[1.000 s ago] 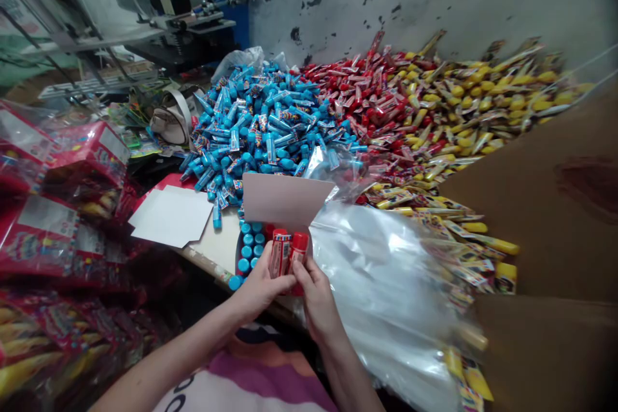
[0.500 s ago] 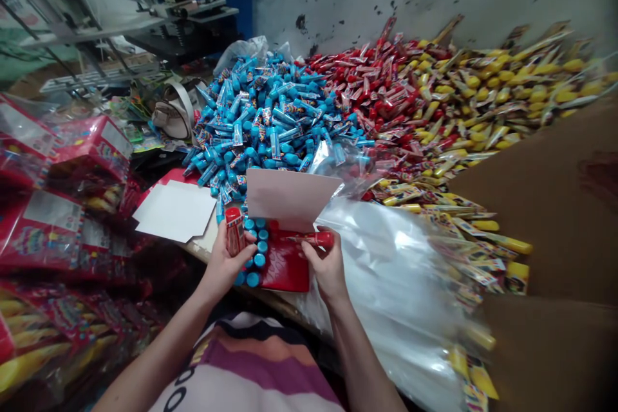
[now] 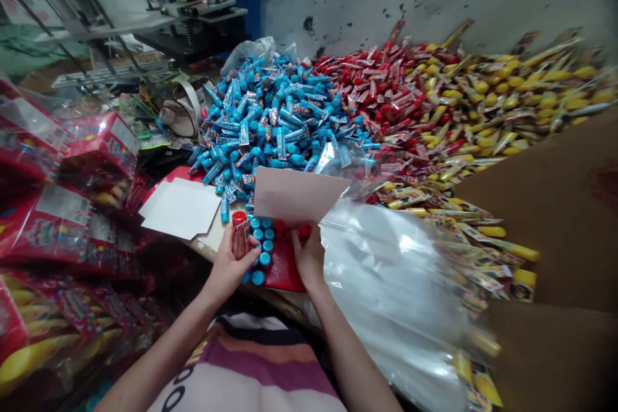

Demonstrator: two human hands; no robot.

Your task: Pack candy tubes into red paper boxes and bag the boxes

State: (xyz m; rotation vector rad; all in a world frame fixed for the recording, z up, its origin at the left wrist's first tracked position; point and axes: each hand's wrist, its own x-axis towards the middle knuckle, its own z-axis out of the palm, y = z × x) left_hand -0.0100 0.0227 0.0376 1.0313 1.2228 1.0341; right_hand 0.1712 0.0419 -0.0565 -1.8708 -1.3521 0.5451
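Note:
My left hand (image 3: pixel 228 271) is wrapped round a red-capped candy tube (image 3: pixel 240 238), held upright at the left side of a red box (image 3: pixel 284 268). Whether more tubes sit behind it I cannot tell. Blue-capped tubes (image 3: pixel 264 259) stand in rows along the box's left side, caps up. Over the far part of the box, my right hand (image 3: pixel 310 259) pinches another red-capped tube (image 3: pixel 303 230), partly hidden by the fingers. A red cap (image 3: pixel 280 226) shows just left of it. The box's pale lid flap (image 3: pixel 300 194) stands raised behind.
Piles of blue tubes (image 3: pixel 270 116), red tubes (image 3: pixel 376 87) and yellow tubes (image 3: pixel 483 103) lie behind. Clear plastic bags (image 3: pixel 381 290) cover the right side, beside a brown carton (image 3: pixel 555 206). A white card (image 3: pixel 179 207) and wrapped red boxes (image 3: pixel 53 219) are at left.
My right hand has moved left and slightly up into the box with its red-capped tube, which lay sideways before. My left hand keeps its tube; the whole view has shifted slightly.

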